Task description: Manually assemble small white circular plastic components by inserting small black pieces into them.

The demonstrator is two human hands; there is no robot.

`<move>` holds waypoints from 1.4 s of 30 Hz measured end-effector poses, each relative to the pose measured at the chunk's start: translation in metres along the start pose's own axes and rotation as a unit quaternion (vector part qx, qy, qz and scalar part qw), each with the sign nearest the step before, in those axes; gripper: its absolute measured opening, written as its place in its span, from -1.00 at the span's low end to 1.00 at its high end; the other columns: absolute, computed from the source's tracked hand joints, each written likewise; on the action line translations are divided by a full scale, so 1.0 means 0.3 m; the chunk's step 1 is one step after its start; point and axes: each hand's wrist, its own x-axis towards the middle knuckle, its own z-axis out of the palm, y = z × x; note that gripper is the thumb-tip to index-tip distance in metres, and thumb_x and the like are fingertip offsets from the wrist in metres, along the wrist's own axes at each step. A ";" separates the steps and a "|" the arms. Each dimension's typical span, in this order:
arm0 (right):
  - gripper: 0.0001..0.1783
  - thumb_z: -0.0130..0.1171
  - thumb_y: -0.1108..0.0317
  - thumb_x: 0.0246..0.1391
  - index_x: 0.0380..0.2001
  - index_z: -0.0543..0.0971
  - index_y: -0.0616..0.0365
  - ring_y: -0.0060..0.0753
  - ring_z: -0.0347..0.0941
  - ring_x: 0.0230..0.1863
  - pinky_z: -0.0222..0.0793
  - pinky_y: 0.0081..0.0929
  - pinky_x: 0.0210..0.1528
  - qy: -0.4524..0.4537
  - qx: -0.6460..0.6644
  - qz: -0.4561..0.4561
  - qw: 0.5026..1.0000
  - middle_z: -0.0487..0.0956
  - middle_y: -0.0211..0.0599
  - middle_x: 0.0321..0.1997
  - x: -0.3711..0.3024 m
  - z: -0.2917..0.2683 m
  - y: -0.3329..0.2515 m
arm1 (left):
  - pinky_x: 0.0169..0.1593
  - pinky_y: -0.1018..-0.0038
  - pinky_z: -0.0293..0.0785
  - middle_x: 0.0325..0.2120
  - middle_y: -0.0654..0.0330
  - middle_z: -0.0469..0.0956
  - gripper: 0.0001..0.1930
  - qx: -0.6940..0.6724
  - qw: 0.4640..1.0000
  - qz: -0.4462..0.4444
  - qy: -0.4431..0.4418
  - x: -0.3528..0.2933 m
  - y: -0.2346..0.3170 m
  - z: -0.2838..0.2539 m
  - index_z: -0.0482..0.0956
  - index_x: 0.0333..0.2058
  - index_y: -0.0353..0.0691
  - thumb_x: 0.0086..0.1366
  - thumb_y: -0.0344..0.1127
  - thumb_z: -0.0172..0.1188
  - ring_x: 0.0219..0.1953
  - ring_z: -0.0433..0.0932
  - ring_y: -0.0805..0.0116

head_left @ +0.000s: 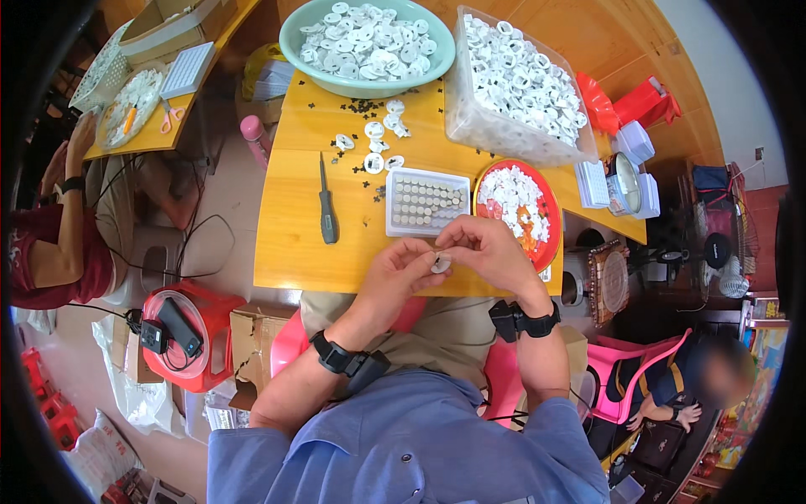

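Observation:
Above the table's near edge, my left hand (393, 275) pinches a small round white plastic piece (440, 265). My right hand (489, 250) meets it from the other side, thumb and forefinger pinched together at the piece's upper edge; whether they grip the piece or something tiny on it is too small to tell. Just beyond my hands lies a white tray (461, 180) with rows of small round silvery discs. A dark-handled screwdriver (327, 217) lies left of the tray. Several loose white round pieces (374, 163) and tiny black parts (363, 107) are scattered behind it.
At the back stand a pale green basin (290, 42) and a clear bin (478, 139), both full of white pieces. A red dish (554, 238) of small white parts sits right. A co-worker's arm (71, 202) shows left; another person (663, 386) sits lower right. A red stool (220, 336) holds black devices.

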 end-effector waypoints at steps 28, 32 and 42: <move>-0.87 0.28 0.53 -0.01 -0.32 0.67 0.21 -0.27 0.53 -0.42 0.41 -0.42 -0.38 0.170 -0.269 -0.159 0.935 0.59 -0.23 -0.38 0.066 0.028 0.057 | 0.19 0.34 0.51 -0.02 0.03 0.55 -0.70 -0.141 0.988 0.019 0.060 0.005 0.013 -0.006 0.41 0.09 -0.39 0.47 -0.38 -0.02 0.03 0.57 0.17; -0.90 0.29 0.53 -0.04 -0.38 0.66 0.20 -0.24 0.52 -0.44 0.40 -0.41 -0.39 0.187 -0.186 -0.163 0.951 0.58 -0.25 -0.41 0.018 0.069 0.011 | 0.19 0.33 0.51 -0.02 0.05 0.55 -0.72 -0.148 0.987 0.012 0.056 0.004 0.013 -0.014 0.41 0.08 -0.37 0.48 -0.37 -0.04 0.04 0.57 0.21; -0.85 0.33 0.51 -0.13 -0.42 0.62 0.07 -0.22 0.47 -0.52 0.33 -0.35 -0.49 0.240 -0.333 -0.337 0.848 0.56 -0.39 -0.45 0.008 0.127 0.054 | 0.15 0.34 0.52 -0.06 0.13 0.57 -0.77 -0.156 0.986 0.020 0.045 0.009 0.004 -0.016 0.46 0.02 -0.30 0.46 -0.38 0.03 0.00 0.58 0.32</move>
